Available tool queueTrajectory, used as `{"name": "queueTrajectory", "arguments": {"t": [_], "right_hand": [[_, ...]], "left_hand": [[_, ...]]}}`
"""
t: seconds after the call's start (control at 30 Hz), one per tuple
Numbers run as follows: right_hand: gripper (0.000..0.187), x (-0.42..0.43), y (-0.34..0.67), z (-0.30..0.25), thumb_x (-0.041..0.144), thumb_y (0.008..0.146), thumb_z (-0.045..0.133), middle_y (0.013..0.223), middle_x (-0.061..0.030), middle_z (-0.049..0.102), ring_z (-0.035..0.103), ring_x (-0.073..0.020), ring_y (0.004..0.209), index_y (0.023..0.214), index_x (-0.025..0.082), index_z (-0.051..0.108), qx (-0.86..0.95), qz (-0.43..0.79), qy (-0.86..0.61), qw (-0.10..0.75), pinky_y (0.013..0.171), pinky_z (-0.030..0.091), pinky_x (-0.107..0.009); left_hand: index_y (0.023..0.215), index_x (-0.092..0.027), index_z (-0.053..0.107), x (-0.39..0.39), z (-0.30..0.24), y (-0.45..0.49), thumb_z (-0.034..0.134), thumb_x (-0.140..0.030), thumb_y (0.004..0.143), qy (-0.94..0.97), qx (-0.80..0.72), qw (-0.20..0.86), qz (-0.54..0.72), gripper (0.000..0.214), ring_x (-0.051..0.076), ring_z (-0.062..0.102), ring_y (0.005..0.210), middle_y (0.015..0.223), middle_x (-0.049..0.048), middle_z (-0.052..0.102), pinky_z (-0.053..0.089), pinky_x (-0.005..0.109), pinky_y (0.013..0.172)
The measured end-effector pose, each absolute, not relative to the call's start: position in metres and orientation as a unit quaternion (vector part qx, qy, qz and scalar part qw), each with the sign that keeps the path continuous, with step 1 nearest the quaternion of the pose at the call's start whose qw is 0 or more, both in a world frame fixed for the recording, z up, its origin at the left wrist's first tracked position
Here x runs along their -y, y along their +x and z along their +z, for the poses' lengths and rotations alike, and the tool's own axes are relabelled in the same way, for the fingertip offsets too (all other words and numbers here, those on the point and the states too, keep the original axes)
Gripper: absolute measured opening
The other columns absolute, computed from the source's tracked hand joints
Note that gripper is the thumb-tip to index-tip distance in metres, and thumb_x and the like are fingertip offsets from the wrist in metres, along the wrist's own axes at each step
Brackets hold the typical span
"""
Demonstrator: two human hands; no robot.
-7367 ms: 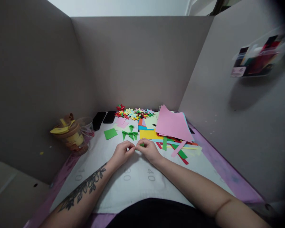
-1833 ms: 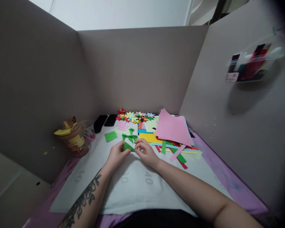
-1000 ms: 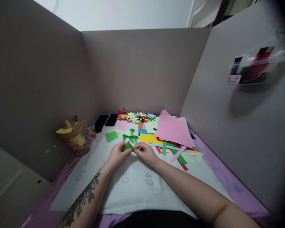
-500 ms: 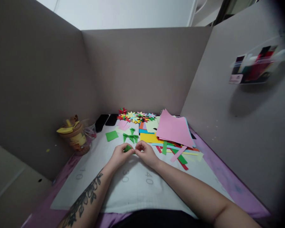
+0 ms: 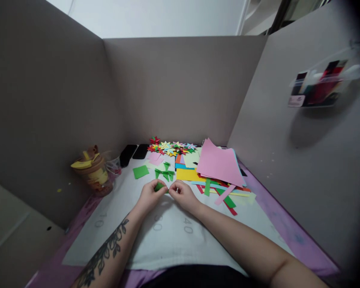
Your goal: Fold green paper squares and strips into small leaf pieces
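A small piece of green paper (image 5: 159,186) sits pinched in my left hand (image 5: 150,195), partly hidden by the fingers. My right hand (image 5: 182,195) meets it at the paper's right edge, thumb and fingertips closed together on it. Just beyond my hands lie several folded green paper pieces (image 5: 165,173) with pointed ends. To their left is a flat green paper square (image 5: 141,172). Pale pink paper squares (image 5: 156,159) rest a little farther back.
Colourful folded paper stars (image 5: 171,148) line the back. Pink sheets (image 5: 219,162) and loose paper strips (image 5: 225,195) lie at right. Two dark phones (image 5: 141,151), a clear plastic cup (image 5: 113,163) and a brown pot (image 5: 93,172) stand left. Grey panels (image 5: 183,88) enclose the table.
Both hands keep their pinch on the green paper, with only slight finger movement. The green paper has tilted a little flatter in my left hand. The view has shifted slightly.
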State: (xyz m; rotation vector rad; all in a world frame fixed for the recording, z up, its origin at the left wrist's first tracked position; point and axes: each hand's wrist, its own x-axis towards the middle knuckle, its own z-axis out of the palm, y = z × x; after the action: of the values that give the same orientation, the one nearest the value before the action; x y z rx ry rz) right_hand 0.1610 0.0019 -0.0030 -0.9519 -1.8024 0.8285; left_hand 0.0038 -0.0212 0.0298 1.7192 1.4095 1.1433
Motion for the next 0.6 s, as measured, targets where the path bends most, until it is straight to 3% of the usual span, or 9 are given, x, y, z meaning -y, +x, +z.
{"name": "queueTrajectory", "arguments": {"t": [0.27, 0.47, 0.6], "right_hand": [[0.01, -0.0023, 0.1617, -0.0055, 0.019, 0.076, 0.055, 0.07, 0.0004, 0.056, 0.051, -0.0134, 0.067, 0.068, 0.019, 0.06, 0.721, 0.34, -0.387, 0.463, 0.062, 0.039, -0.025], [0.006, 0.0002, 0.1624, -0.0053, 0.019, 0.074, 0.057, 0.073, -0.0002, 0.056, 0.051, -0.0141, 0.071, 0.068, 0.019, 0.059, 0.733, 0.336, -0.375, 0.458, 0.064, 0.04, -0.025], [0.009, -0.001, 0.1616, -0.0049, 0.022, 0.074, 0.055, 0.069, 0.0013, 0.053, 0.048, -0.0125, 0.064, 0.066, 0.018, 0.053, 0.696, 0.401, -0.385, 0.454, 0.058, 0.038, -0.023]], "left_hand": [[0.085, -0.017, 0.057, 0.0178, 0.0212, -0.0003, 0.061, -0.028, 0.069, 0.634, -0.527, 0.287, 0.488, 0.02, 0.011, 0.047, 0.06, 0.066, -0.0033, 0.052, 0.036, 0.021, 0.056], [0.087, -0.017, 0.057, 0.0178, 0.0216, -0.0003, 0.064, -0.025, 0.065, 0.664, -0.538, 0.264, 0.448, 0.024, 0.009, 0.037, 0.051, 0.053, -0.0086, 0.037, 0.027, 0.02, 0.05], [0.087, -0.018, 0.055, 0.016, 0.0199, -0.0004, 0.065, -0.024, 0.064, 0.646, -0.538, 0.272, 0.469, 0.027, 0.009, 0.044, 0.053, 0.056, -0.0079, 0.046, 0.032, 0.02, 0.052]]}}
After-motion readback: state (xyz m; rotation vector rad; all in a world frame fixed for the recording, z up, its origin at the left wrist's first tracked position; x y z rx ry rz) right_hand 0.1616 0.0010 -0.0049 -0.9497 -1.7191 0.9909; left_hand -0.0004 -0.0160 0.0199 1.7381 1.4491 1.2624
